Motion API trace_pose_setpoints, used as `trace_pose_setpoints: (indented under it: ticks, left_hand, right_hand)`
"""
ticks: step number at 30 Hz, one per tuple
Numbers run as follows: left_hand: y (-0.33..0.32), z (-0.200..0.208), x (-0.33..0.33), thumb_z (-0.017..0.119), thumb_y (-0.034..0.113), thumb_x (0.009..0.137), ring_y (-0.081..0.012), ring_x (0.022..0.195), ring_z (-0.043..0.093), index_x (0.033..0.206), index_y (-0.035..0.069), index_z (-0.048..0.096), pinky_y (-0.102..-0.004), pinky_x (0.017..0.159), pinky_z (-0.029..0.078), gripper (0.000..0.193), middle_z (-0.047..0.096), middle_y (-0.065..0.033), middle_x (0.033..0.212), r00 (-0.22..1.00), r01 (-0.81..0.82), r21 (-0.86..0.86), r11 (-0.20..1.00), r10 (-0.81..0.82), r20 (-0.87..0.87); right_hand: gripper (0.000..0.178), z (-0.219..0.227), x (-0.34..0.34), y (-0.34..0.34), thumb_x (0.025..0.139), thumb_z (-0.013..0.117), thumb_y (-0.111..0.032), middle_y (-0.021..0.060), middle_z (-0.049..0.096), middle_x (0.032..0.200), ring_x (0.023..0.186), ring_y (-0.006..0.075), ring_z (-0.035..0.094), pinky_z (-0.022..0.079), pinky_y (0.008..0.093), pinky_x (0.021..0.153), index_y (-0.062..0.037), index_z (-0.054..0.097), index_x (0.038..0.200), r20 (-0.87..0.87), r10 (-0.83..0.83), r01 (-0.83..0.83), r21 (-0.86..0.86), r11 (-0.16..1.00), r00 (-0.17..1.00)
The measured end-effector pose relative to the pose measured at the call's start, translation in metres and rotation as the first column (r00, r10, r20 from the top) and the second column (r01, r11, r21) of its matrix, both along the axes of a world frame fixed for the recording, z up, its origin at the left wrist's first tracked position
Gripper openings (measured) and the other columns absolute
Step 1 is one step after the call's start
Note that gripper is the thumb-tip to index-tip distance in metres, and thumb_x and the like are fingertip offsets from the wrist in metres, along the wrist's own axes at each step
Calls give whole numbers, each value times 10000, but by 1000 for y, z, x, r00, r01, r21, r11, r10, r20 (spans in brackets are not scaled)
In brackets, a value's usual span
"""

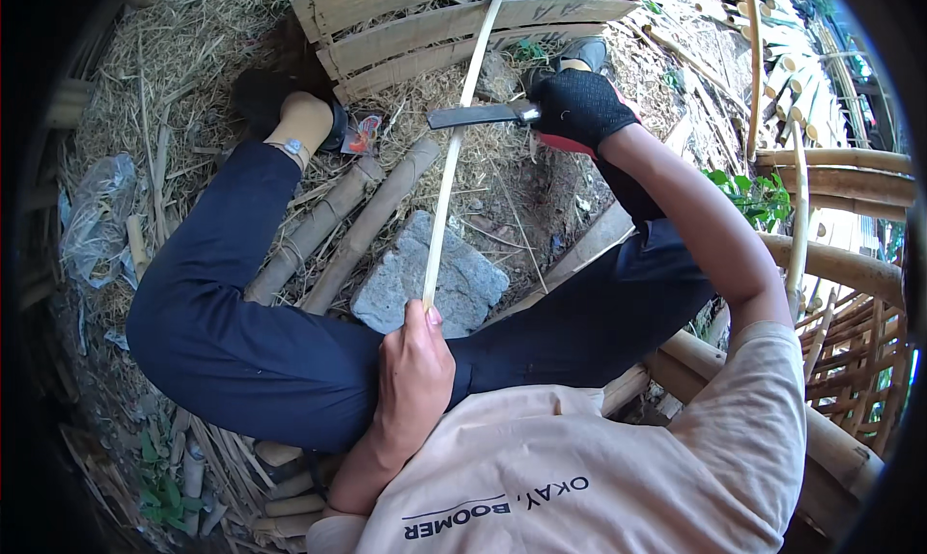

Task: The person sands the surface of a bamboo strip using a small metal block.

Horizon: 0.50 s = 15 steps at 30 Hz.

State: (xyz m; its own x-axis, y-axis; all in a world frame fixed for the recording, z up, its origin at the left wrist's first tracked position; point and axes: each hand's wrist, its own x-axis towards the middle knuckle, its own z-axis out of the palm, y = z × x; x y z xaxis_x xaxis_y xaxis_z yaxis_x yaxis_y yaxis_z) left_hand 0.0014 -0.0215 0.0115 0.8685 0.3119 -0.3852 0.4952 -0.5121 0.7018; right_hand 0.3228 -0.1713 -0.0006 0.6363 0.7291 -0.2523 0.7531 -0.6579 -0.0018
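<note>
My bare left hand (417,366) is closed round the near end of a long pale bamboo strip (445,192), close to my lap. From there the strip runs up and away to a slatted wooden crate (386,38). My right hand (582,110), in a black and red glove, is wrapped round the handle of a knife with a broad, flat dark blade (473,117). The blade lies across the strip at about its middle; whether it cuts into it I cannot tell. Most of the knife's handle is hidden by the glove.
A grey stone block (430,269) sits on the ground between my legs, beside bamboo poles (372,226). Cut bamboo pieces (797,86) are heaped at the far right, near a woven bamboo basket (859,371). Crumpled clear plastic (99,216) lies on the straw at left.
</note>
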Motion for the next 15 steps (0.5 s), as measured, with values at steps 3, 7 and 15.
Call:
trace_pose_setpoints:
  ticks: [3,7,15]
  left_hand:
    - [-1,0,-3,470,108,1021,-464,776,582,987,23,549,-549,713,435,121,646,-205,844,1000,6,-6,1000,-6,5]
    - [0,-3,-4,469,104,1021,-457,790,588,988,28,548,-541,722,441,115,654,-201,864,999,15,-5,1000,-15,37]
    - [1,-5,-3,469,99,1020,-456,803,583,1003,39,550,-519,748,443,101,661,-196,897,998,-9,-28,1000,10,58]
  right_hand:
    - [242,-19,38,0,787,687,-303,195,712,835,808,389,702,562,465,751,-104,759,906,95,-134,120,145,982,986]
    - [362,-14,95,-30,834,663,-378,229,717,959,893,402,703,560,446,818,-111,763,1056,175,-318,292,161,943,932]
    - [299,13,-21,-18,831,677,-388,185,715,850,832,386,699,553,476,778,-121,743,948,-31,-152,155,144,977,988]
